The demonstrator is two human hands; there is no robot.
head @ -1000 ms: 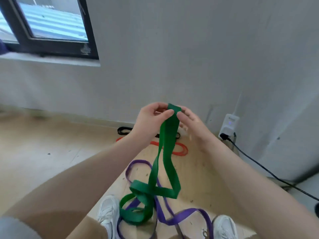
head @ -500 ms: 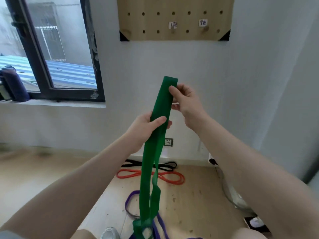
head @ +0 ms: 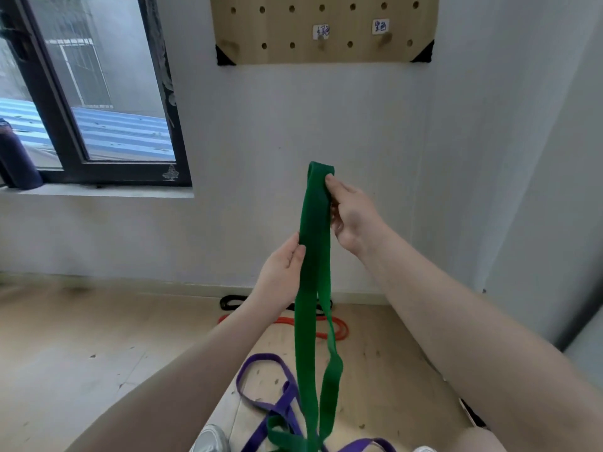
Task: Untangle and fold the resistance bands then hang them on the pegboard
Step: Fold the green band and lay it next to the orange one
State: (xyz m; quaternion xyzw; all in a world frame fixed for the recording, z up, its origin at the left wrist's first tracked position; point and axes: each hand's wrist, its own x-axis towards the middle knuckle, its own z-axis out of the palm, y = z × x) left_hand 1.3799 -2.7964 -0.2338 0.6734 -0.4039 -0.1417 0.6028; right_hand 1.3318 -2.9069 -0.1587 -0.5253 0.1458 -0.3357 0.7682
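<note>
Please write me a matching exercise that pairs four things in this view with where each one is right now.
Things:
1. green resistance band
2. orange resistance band
3. wooden pegboard
4. dark bottle

Places:
A. standing on the window sill
B. mounted high on the wall
C. held up between the left hand and the right hand
D. lying on the floor near the wall

Pairs: 1-C, 2-D, 3-B, 4-A
</note>
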